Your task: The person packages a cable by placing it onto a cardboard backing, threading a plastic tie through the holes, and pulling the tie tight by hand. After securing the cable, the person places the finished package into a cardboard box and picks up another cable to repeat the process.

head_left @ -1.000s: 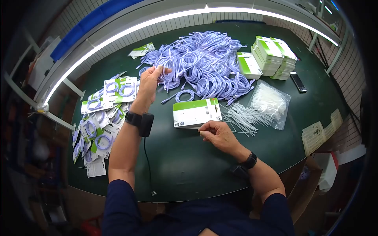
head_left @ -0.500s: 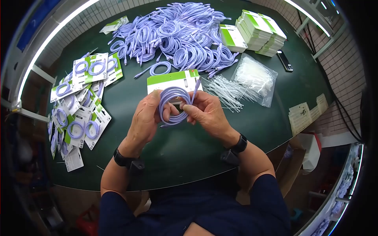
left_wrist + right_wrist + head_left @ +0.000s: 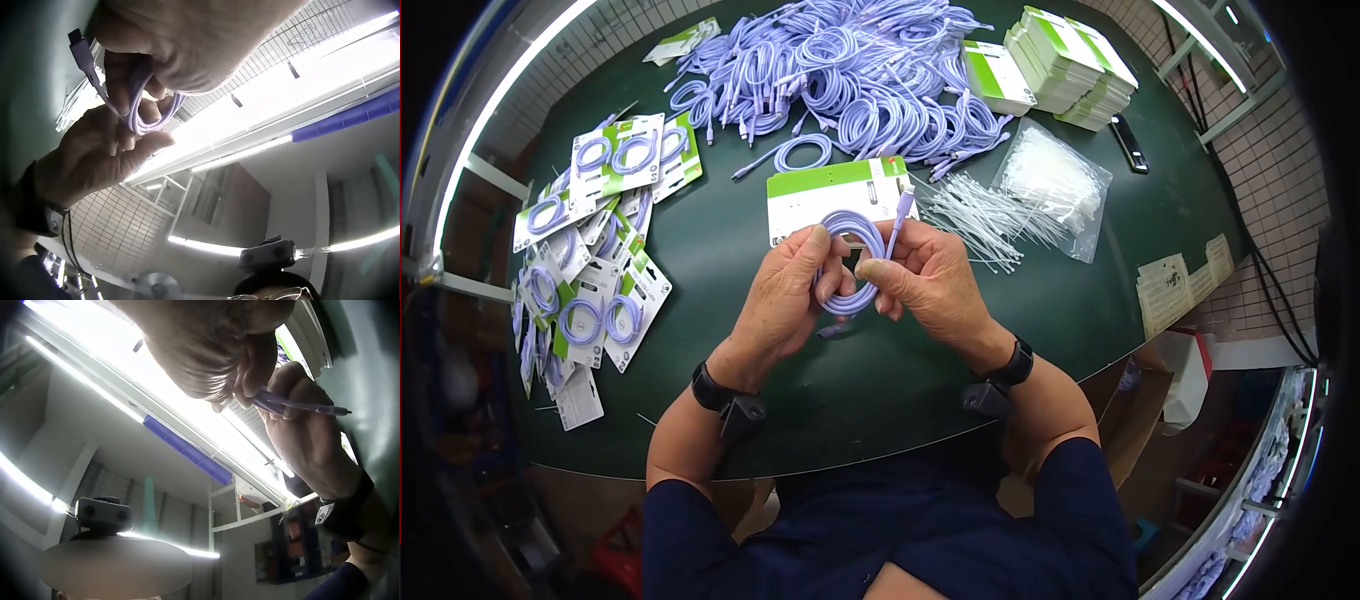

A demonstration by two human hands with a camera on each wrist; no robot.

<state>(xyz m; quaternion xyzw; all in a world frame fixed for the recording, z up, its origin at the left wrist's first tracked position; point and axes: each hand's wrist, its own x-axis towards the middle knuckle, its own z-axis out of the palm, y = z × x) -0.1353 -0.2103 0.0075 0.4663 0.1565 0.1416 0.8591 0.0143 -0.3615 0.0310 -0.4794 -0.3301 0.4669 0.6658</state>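
A coiled lilac cable (image 3: pixel 860 228) is held between both hands, close in front of the body. On its left side the left hand (image 3: pixel 776 292) grips the loops between thumb and curled fingers. The right hand (image 3: pixel 936 284) pinches the right side with its thumb, and a plug end (image 3: pixel 903 207) points up beside its fingers. In the left wrist view that plug (image 3: pixel 81 51) sticks out past the fingers. The other cable end (image 3: pixel 337 410) juts out in the right wrist view. Just behind the hands lie green-and-white cards (image 3: pixel 800 212), partly covered by them.
A big heap of lilac cables (image 3: pixel 830 60) covers the back. Carded cables (image 3: pixel 580 320) pile up at left. Loose white zip ties (image 3: pixel 975 222), a clear bag (image 3: pixel 1055 180) of more, stacked cards (image 3: pixel 1060 60) and a phone (image 3: pixel 1130 145) lie at right.
The left hand has come back from the cable heap with one coil, and the right hand has joined it. Since half a second ago, the coil's lower end hangs further down.
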